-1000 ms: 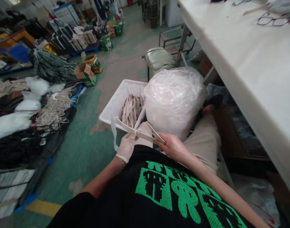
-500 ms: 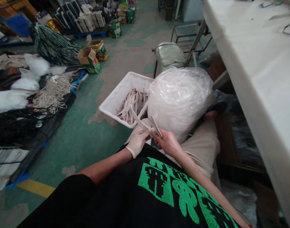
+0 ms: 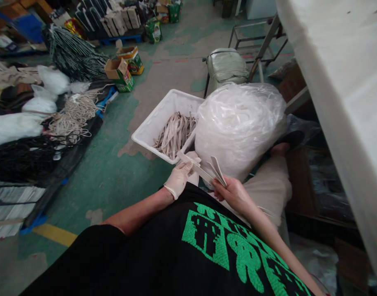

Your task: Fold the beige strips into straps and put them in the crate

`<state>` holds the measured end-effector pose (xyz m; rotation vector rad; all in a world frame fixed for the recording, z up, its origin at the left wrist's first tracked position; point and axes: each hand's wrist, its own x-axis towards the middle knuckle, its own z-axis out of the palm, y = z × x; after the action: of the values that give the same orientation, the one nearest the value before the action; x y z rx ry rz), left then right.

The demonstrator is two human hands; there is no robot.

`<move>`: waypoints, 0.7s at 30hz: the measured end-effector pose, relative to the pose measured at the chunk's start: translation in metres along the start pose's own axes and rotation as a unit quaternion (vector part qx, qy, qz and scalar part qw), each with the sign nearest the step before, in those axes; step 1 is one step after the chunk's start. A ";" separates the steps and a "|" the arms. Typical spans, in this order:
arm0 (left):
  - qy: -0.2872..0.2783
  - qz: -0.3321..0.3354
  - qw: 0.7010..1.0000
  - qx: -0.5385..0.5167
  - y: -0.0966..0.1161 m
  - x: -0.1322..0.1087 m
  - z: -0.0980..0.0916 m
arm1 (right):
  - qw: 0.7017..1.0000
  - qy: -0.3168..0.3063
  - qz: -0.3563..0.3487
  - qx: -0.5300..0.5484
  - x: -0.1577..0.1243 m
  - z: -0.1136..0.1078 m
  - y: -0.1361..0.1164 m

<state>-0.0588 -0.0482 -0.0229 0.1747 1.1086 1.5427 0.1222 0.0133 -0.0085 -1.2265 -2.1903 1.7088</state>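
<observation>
Beneath you spreads the green, patchy floor (image 3: 105, 160), and the white table (image 3: 355, 74) runs along your right side. The big clear plastic bag (image 3: 237, 131) bulges right in front of you, packed with something whitish that can't be made out through the film. Just left of it sits the white bin (image 3: 151, 119), with a loose, tangled pile of pale straps (image 3: 176, 133) lying inside. Your left hand (image 3: 178, 179), gloved, is closed in a pinch on a flat pale strip (image 3: 202, 170); your right hand (image 3: 233, 193), with no glove to be seen, grips that strip's other end, fingers drawn in tight. The strip lies across the gap between your hands, above your lap and just short of the bin's near corner. Short flat ends (image 3: 217, 167) poke up from your right fist; whether they're folds of the same strip or separate pieces, you can't tell from here. As for progress, this piece looks partly handled: some is gathered in your right hand, while a straight stretch reaches over to the left. Whether the pile in the bin is finished or waiting doesn't show.
</observation>
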 end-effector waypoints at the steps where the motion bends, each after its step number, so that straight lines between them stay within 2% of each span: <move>1: -0.003 -0.004 1.000 0.002 0.000 -0.001 0.000 | 1.000 0.003 0.004 -0.008 -0.002 -0.001 0.002; 6: -0.080 -0.088 0.992 0.048 -0.012 -0.004 0.008 | 0.999 0.031 -0.005 -0.021 0.001 0.000 -0.004; 12: -0.019 -0.023 1.000 0.005 -0.002 0.002 0.000 | 1.000 -0.011 0.010 0.025 -0.014 -0.005 0.007; 14: -0.023 -0.045 0.999 0.010 -0.001 0.001 0.002 | 1.000 0.000 0.015 0.024 -0.017 -0.004 0.009; 17: -0.068 -0.110 0.991 0.026 -0.006 -0.005 0.012 | 0.999 0.030 0.004 0.027 -0.011 0.003 0.001; 21: -0.096 -0.139 0.985 0.024 -0.006 -0.011 0.023 | 0.995 0.032 -0.002 0.099 0.001 0.003 -0.006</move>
<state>-0.0364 -0.0459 -0.0097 0.1886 0.9737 1.2249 0.1164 0.0114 -0.0046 -1.2074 -1.9320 1.8062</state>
